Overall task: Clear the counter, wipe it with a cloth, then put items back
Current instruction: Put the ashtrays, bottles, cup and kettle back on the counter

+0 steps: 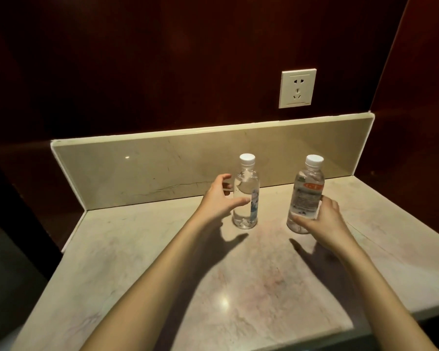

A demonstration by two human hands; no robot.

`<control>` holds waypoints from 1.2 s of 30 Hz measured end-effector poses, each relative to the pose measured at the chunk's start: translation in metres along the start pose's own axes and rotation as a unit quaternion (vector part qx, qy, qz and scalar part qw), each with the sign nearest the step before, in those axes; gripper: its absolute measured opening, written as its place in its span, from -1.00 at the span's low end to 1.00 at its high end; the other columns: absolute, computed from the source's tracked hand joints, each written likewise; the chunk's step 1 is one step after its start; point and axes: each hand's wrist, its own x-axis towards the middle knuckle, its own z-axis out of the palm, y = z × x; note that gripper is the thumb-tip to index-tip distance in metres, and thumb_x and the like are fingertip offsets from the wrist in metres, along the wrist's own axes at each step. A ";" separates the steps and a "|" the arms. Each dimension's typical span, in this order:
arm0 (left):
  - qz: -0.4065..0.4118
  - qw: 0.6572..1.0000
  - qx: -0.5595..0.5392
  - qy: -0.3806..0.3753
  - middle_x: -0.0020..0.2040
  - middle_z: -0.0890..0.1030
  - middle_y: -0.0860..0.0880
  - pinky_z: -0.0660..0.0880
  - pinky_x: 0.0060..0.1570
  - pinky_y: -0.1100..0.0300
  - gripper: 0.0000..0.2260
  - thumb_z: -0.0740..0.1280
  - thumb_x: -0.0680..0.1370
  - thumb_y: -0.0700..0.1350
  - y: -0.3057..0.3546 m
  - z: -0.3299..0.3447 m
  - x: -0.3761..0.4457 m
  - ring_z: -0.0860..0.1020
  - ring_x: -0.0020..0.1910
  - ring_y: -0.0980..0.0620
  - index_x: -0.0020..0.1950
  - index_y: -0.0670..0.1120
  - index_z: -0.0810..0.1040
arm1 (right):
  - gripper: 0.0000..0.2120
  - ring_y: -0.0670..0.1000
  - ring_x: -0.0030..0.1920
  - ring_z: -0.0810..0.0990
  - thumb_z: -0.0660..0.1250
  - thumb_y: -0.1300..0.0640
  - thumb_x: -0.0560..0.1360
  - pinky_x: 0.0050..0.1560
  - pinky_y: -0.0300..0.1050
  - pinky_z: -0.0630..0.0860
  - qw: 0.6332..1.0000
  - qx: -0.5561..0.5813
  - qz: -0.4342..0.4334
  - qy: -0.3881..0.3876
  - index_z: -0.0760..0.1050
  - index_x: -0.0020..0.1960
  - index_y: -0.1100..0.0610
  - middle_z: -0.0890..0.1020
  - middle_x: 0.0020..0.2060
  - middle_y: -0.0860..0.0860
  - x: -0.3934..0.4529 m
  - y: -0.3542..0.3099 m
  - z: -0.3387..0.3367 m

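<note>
The left hand [219,198] curls loosely around one clear water bottle [245,196], thumb on its front, while the right hand [319,219] grasps the lower part of a second water bottle [306,196]. Both of the two white-capped bottles stand upright toward the back edge of the marble counter [137,262], near its backsplash [142,171]. Their label print is too small to read; one white wall socket [297,88] sits above.

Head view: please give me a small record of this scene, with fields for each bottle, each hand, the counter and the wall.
left bottle: upright on counter, white cap on
right bottle: upright, white cap on, orange label
left hand: fingers curved around left bottle, full grip unclear
right hand: grips right bottle low
counter: pale marble, no cloth visible
wall: white socket above backsplash
</note>
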 end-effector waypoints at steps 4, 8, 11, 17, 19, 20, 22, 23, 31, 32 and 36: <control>0.017 0.998 0.058 -0.008 0.21 0.50 -0.02 0.45 -0.21 0.45 -0.51 0.46 0.45 -0.04 -0.011 -0.032 -0.026 0.47 0.20 0.03 0.33 -0.04 0.41 | -0.35 0.19 0.34 0.33 0.45 -0.08 0.40 0.23 0.07 0.38 0.991 -0.136 -0.011 -0.008 0.33 0.36 0.17 0.34 0.34 0.16 -0.032 -0.021 -0.021; 0.027 0.982 0.185 -0.004 0.13 0.58 0.03 0.46 0.16 0.13 -0.65 0.48 0.42 -0.01 -0.022 -0.074 -0.063 0.52 0.14 0.07 0.18 0.01 0.54 | -0.49 0.14 0.23 0.45 0.40 -0.13 0.42 0.12 0.03 0.46 0.979 -0.189 -0.065 -0.041 0.43 0.27 0.08 0.47 0.24 0.09 -0.066 -0.052 -0.016; 0.018 0.970 0.241 0.003 0.10 0.58 0.07 0.46 0.15 0.11 -0.70 0.46 0.43 -0.01 -0.031 -0.108 -0.103 0.53 0.10 0.10 0.13 0.04 0.55 | -0.49 0.08 0.22 0.49 0.39 -0.11 0.43 0.11 0.00 0.46 0.968 -0.198 -0.139 -0.064 0.42 0.31 0.06 0.49 0.25 0.03 -0.097 -0.084 0.005; -0.011 0.950 0.312 0.025 0.08 0.58 0.10 0.48 0.12 0.10 -0.73 0.43 0.44 0.05 -0.061 -0.182 -0.193 0.53 0.06 0.13 0.11 0.07 0.55 | -0.54 -0.01 0.13 0.54 0.37 -0.10 0.46 0.09 0.00 0.51 0.941 -0.173 -0.257 -0.134 0.40 0.30 0.00 0.56 0.18 -0.07 -0.172 -0.152 0.069; -0.031 0.937 0.346 0.032 0.10 0.57 0.12 0.49 0.10 0.10 -0.71 0.41 0.45 0.08 -0.072 -0.212 -0.229 0.52 0.07 0.15 0.15 0.08 0.54 | -0.56 -0.02 0.11 0.55 0.36 -0.09 0.47 0.07 -0.02 0.51 0.929 -0.168 -0.291 -0.155 0.40 0.30 -0.02 0.56 0.16 -0.09 -0.202 -0.176 0.093; -0.043 0.929 0.365 0.034 0.11 0.56 0.13 0.50 0.10 0.09 -0.69 0.41 0.46 0.08 -0.077 -0.227 -0.246 0.52 0.08 0.14 0.18 0.08 0.53 | -0.56 -0.02 0.10 0.55 0.35 -0.09 0.47 0.06 -0.03 0.51 0.921 -0.167 -0.309 -0.167 0.40 0.30 -0.02 0.56 0.16 -0.09 -0.217 -0.188 0.106; -0.067 0.913 0.399 0.045 0.13 0.54 0.13 0.51 0.08 0.09 -0.67 0.40 0.47 0.07 -0.092 -0.260 -0.287 0.53 0.11 0.11 0.21 0.08 0.51 | -0.57 -0.02 0.10 0.55 0.35 -0.10 0.47 0.05 -0.04 0.50 0.906 -0.161 -0.342 -0.189 0.40 0.29 -0.02 0.56 0.16 -0.09 -0.253 -0.211 0.135; -0.076 0.908 0.409 0.052 0.13 0.54 0.13 0.51 0.07 0.09 -0.68 0.39 0.47 0.07 -0.099 -0.272 -0.303 0.53 0.12 0.10 0.20 0.09 0.51 | -0.58 -0.02 0.10 0.56 0.35 -0.10 0.47 0.04 -0.05 0.50 0.899 -0.157 -0.357 -0.197 0.41 0.29 -0.02 0.56 0.15 -0.09 -0.268 -0.220 0.146; -0.163 0.883 0.439 0.035 0.18 0.52 0.13 0.52 0.11 0.06 -0.65 0.39 0.49 0.10 -0.174 -0.368 -0.435 0.52 0.16 0.10 0.24 0.10 0.47 | -0.60 0.04 0.09 0.56 0.36 -0.05 0.47 -0.09 -0.08 0.43 0.861 -0.151 -0.404 -0.269 0.41 0.26 0.01 0.55 0.14 -0.05 -0.405 -0.268 0.251; -0.170 0.883 0.437 0.029 0.18 0.52 0.13 0.52 0.10 0.07 -0.65 0.39 0.49 0.10 -0.185 -0.375 -0.447 0.52 0.15 0.11 0.24 0.10 0.48 | -0.61 0.06 0.09 0.57 0.35 -0.06 0.47 -0.09 -0.07 0.44 0.860 -0.152 -0.401 -0.277 0.41 0.25 0.02 0.55 0.13 -0.04 -0.418 -0.269 0.264; -0.211 0.870 0.446 0.006 0.16 0.52 0.12 0.50 0.01 0.12 -0.67 0.37 0.49 0.10 -0.233 -0.395 -0.485 0.53 0.13 0.07 0.23 0.09 0.48 | -0.62 0.09 0.09 0.57 0.35 -0.08 0.47 -0.05 -0.03 0.51 0.847 -0.170 -0.379 -0.333 0.41 0.22 0.03 0.54 0.13 -0.02 -0.464 -0.267 0.317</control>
